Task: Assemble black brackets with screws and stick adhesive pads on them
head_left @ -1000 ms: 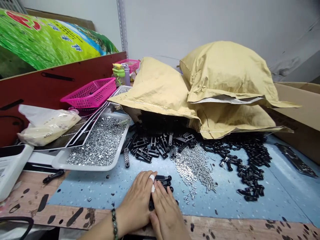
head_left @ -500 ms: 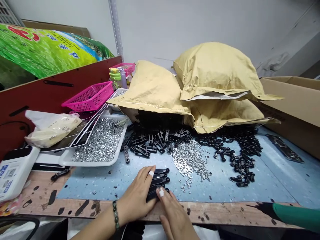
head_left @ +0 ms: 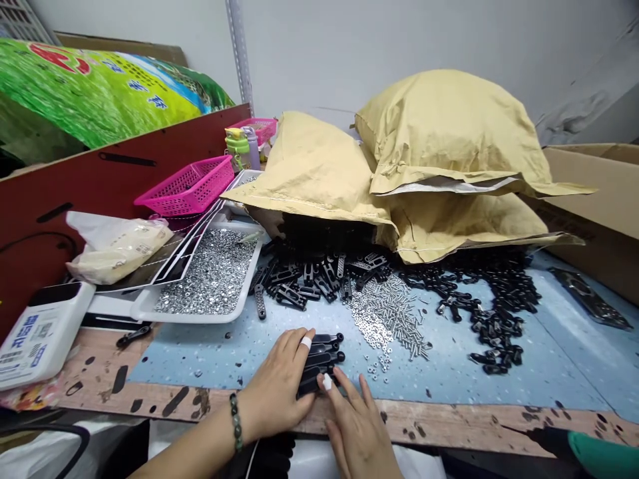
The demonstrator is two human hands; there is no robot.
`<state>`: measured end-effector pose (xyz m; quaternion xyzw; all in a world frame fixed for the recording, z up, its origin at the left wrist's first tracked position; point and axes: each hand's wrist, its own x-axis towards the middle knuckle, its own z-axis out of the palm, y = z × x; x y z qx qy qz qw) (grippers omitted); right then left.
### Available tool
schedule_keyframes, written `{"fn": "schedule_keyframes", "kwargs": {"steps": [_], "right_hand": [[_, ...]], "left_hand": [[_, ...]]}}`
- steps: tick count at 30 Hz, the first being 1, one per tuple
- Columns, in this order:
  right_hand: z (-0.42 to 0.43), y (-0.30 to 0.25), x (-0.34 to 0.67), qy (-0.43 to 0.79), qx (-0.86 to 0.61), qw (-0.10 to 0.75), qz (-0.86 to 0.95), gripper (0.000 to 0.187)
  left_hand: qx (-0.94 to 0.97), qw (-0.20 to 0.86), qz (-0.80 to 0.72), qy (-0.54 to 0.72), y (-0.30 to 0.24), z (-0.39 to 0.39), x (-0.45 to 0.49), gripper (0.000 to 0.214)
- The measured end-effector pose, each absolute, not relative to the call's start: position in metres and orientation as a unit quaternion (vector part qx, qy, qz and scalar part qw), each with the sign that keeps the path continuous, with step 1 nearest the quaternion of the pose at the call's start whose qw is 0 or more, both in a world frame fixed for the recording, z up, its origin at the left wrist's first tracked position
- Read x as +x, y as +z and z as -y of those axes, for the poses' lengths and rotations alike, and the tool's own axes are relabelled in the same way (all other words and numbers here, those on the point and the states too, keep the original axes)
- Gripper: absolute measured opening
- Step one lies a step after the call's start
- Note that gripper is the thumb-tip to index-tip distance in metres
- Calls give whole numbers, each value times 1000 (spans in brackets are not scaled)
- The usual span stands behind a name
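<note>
Several long black plastic parts with round ends (head_left: 324,352) lie side by side in a row near the table's front edge. Wrapped over their left ends is my left hand (head_left: 282,376), with fingers at the far side and thumb at the near side. White tape circles one of its fingers. My right hand (head_left: 357,419) has its fingers spread, the taped index fingertip touching the nearest part of the row; it grips nothing that I can see. Beyond the row lie loose silver screws (head_left: 397,313), small silver nuts (head_left: 367,322) and a heap of black slotted parts (head_left: 319,283).
At left stands a white tray of small metal pieces (head_left: 204,273), behind it a pink basket (head_left: 187,189). Yellow paper sacks (head_left: 449,133) fill the back. Small black parts (head_left: 499,329) are strewn at right. A green-handled tool (head_left: 599,452) juts in at the lower right.
The fingers of my right hand have spread apart and shifted slightly right. My left hand stays on the row of black parts. The whole view has shifted slightly.
</note>
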<state>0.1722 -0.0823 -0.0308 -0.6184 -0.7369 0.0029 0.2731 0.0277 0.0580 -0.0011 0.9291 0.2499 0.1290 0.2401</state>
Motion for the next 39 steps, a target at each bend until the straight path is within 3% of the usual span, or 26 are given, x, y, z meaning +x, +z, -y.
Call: {"fn": "schedule_keyframes", "kwargs": {"steps": [2,6,8,11,14,18,21,23,26,28,30,35,37,39], "right_hand": [[86,-30,175,28,-637,296,711,56],[81,-20,191,82,-688,430,579,46],[68,-10,199,95,-662,490,559,47],[41,7,202,137,-569,555,591,56],[21,15,194,183,-520,563,616,50],[11,12,182,237,-611,526,542,32],[6,4,184,248,-673,512,472,38],[2,-2,188,237,-698,503,452,42],[-4,-9,189,217,-729,480,437,44],[-8,-11,186,199,-749,458,436,42],[-11,-8,183,176,-766,435,440,38],[12,10,187,79,-770,425,470,35],[44,14,187,51,-743,444,498,35],[86,10,180,89,-720,454,516,25]], "left_hand": [[925,253,-251,134,-1,-60,28,78],[873,339,-299,182,20,-65,26,69],[797,476,-331,172,36,-65,23,56],[545,775,-315,55,51,-57,19,38],[285,920,-268,-30,47,-49,19,43],[172,953,-238,-68,40,-52,18,49],[239,938,-249,-25,45,-62,5,61],[383,862,-330,41,49,-63,-8,64],[667,568,-451,170,45,-53,-16,55],[811,361,-411,205,34,-42,-6,70],[893,251,-332,170,22,-36,13,89],[927,196,-297,120,24,-32,37,88],[915,219,-293,171,32,-21,17,85],[876,291,-317,219,32,-1,-17,68]]}}
